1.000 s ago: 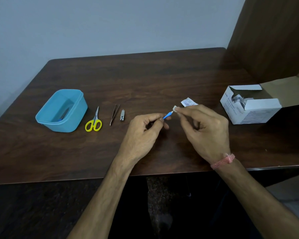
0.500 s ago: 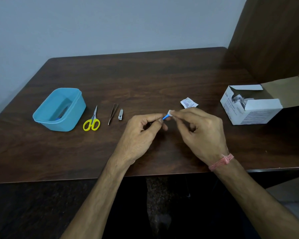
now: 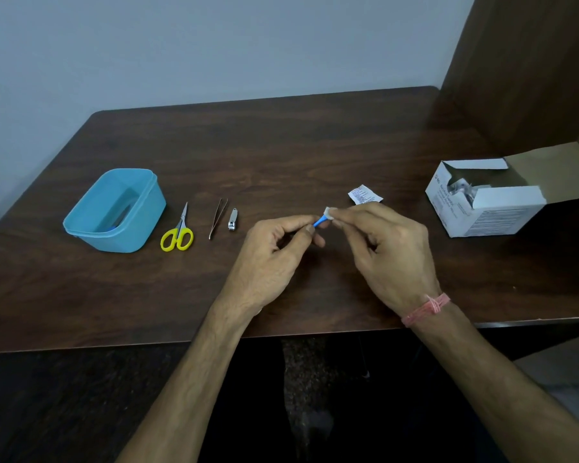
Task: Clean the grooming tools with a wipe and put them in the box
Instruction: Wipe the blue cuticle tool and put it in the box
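Wipe (image 3: 328, 212), small and white, is pinched by the right hand (image 3: 390, 252) around a slim blue, seemingly plastic tool (image 3: 319, 222) gripped by the left hand (image 3: 274, 259).

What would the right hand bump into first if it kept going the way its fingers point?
Probably the left hand: the right hand points leftward at it, both holding the small blue tool between them.

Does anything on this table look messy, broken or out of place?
Nothing is spilled or broken. The one loose bit is a torn white printed sachet lying on the dark wooden table behind the hands. The white cardboard carton at right stands with its flaps open.
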Motion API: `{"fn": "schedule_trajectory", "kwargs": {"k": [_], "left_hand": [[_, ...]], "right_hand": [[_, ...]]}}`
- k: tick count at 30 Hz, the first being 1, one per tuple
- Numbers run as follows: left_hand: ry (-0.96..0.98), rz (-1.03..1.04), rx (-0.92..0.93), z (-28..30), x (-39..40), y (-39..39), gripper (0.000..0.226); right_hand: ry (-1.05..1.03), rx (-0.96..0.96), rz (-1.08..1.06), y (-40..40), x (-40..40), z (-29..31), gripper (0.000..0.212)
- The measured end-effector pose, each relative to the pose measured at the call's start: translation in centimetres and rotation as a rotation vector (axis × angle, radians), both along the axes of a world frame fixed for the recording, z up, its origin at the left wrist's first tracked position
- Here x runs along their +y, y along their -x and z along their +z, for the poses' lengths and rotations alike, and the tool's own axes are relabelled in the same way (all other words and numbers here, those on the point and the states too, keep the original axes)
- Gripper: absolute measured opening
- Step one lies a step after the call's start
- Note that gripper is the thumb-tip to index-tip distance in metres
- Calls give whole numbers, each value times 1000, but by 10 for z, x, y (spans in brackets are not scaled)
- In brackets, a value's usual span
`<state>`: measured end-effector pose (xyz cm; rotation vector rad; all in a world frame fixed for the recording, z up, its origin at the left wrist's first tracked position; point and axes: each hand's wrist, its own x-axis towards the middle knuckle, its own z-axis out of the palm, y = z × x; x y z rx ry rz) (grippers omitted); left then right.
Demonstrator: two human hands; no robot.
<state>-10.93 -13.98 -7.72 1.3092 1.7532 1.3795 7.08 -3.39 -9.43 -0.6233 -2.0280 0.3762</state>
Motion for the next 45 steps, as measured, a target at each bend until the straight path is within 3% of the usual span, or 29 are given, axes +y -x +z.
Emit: {"fn": "schedule_trajectory", "kwargs": {"k": [45], "left_hand": [[36, -2, 85, 10, -3, -6, 33]], "right_hand": [[15, -6, 1, -4, 2, 0, 20]]}}
